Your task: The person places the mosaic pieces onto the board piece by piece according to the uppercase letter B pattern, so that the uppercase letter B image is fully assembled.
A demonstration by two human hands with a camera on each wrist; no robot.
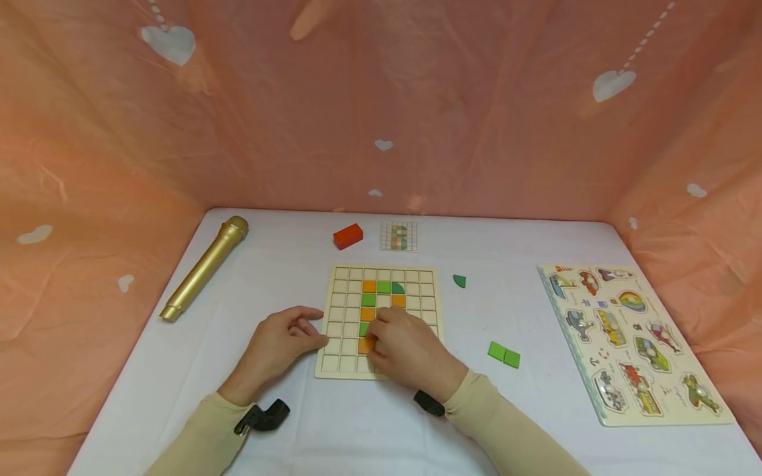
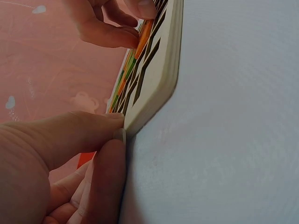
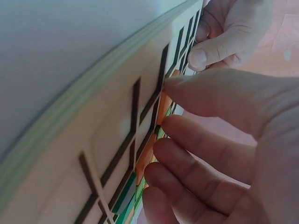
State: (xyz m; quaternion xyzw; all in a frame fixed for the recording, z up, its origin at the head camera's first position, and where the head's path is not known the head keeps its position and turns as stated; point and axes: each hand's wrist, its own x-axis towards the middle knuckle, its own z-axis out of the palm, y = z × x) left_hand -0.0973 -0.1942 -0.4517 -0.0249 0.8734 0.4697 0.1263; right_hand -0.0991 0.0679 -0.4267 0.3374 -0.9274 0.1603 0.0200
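A square wooden grid board (image 1: 345, 367) lies in front of me, with orange, light green and dark green tiles in some cells. My right hand (image 1: 411, 344) is over its lower middle, pinching an orange square tile (image 2: 144, 38) between thumb and finger; the tile looks slightly tilted in the left wrist view. The right fingers (image 3: 175, 126) hide part of the pattern. At the board's left edge rests my left hand (image 1: 276, 347), thumb and forefinger touching the rim with a gap between them. A dark green quarter-round tile (image 1: 398, 288) sits in the upper part of the pattern.
Right of the board lie two light green tiles (image 1: 504, 354) and a dark green quarter-round piece (image 1: 460, 281). Behind it are a red block (image 1: 348, 236) and a pattern card (image 1: 399, 237). A gold microphone (image 1: 205, 268) lies left, a vehicle puzzle (image 1: 631, 344) far right.
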